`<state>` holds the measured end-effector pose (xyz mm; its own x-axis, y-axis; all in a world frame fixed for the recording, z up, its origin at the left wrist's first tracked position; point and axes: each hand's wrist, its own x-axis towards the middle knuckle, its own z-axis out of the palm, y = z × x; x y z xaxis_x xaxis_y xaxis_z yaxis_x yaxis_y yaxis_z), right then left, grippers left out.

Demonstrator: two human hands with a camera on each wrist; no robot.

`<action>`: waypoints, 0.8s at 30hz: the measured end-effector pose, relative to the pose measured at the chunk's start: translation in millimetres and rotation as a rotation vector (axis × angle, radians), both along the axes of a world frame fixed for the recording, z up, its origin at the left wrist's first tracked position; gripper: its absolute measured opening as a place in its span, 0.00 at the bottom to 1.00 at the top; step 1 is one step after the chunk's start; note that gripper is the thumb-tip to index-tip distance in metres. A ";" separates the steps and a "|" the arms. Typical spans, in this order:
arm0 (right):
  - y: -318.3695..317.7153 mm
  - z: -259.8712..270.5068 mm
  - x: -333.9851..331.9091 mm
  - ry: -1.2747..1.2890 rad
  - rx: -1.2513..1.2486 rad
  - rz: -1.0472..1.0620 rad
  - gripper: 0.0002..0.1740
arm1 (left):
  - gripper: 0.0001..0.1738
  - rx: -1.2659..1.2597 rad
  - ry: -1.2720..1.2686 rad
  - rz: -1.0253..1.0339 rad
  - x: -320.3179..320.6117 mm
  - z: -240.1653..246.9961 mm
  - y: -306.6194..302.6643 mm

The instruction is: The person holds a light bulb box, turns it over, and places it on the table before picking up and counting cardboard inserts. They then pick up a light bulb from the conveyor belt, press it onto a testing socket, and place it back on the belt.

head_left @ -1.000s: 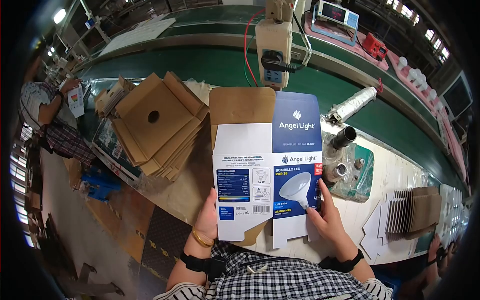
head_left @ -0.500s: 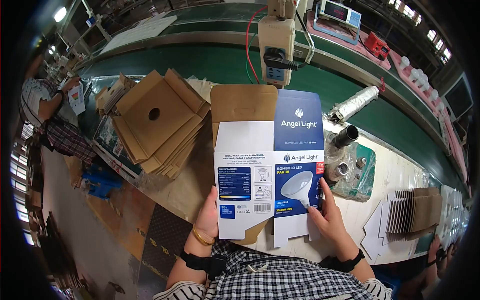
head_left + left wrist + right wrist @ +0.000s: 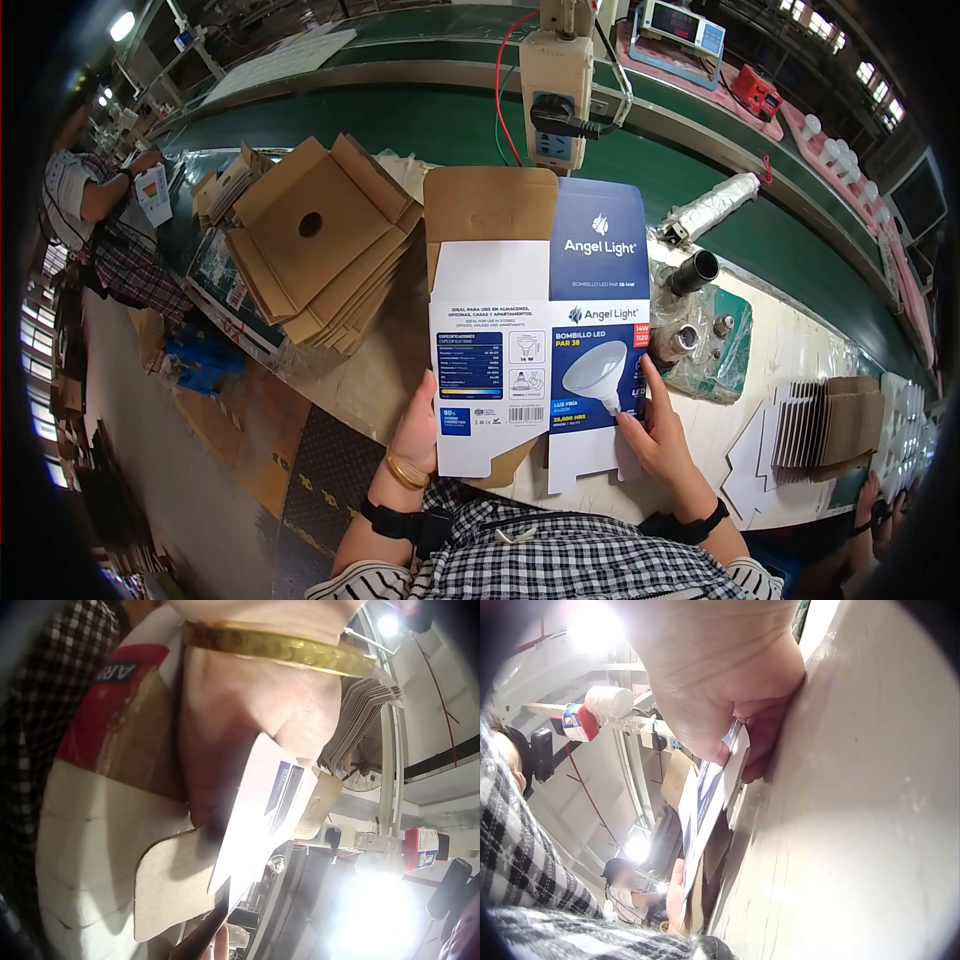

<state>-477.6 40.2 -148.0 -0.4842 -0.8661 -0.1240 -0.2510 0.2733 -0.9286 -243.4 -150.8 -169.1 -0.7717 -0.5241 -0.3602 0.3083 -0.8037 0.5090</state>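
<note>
A flat, partly unfolded light-bulb carton point(image 3: 490, 275) faces me in the head view, its printed panels white and blue, with brown cardboard on the top flap. My left hand point(image 3: 413, 435) grips its lower left edge, the thumb along the side. At the lower right edge, my right hand point(image 3: 660, 435) pinches the blue panel, thumb in front. In the right wrist view, the carton's edge point(image 3: 716, 780) runs between thumb and curled fingers, low beside the pale tabletop. A brown flap point(image 3: 176, 885) stands out below the left hand in the left wrist view.
Stacked brown cardboard inserts point(image 3: 320, 240) lie to the left. Behind the carton stands a power socket post point(image 3: 555, 95). On the right are a dark metal tube point(image 3: 693, 270), a wrapped green plate point(image 3: 735, 345) and slotted cardboard dividers point(image 3: 825, 425). Another person point(image 3: 100, 200) stands far left.
The head view has shifted slightly, so the carton and the bench behind it sit a little differently in frame. Both hands keep the same hold on the carton.
</note>
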 end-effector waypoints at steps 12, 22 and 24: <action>-0.3 2.2 0.1 -0.012 0.012 0.001 0.42 | 0.31 0.026 -0.014 0.015 -2.4 2.7 0.3; -1.5 4.1 0.6 -0.006 0.007 0.008 0.42 | 0.31 0.016 -0.010 0.012 -0.9 1.1 0.3; -1.7 3.9 0.7 -0.017 -0.003 0.007 0.42 | 0.31 0.004 -0.013 0.015 -1.4 3.4 1.1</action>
<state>-476.9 38.4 -144.1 -0.4756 -0.8700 -0.1299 -0.2369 0.2689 -0.9336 -244.8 -149.7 -165.7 -0.7589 -0.5341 -0.3726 0.3137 -0.8012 0.5096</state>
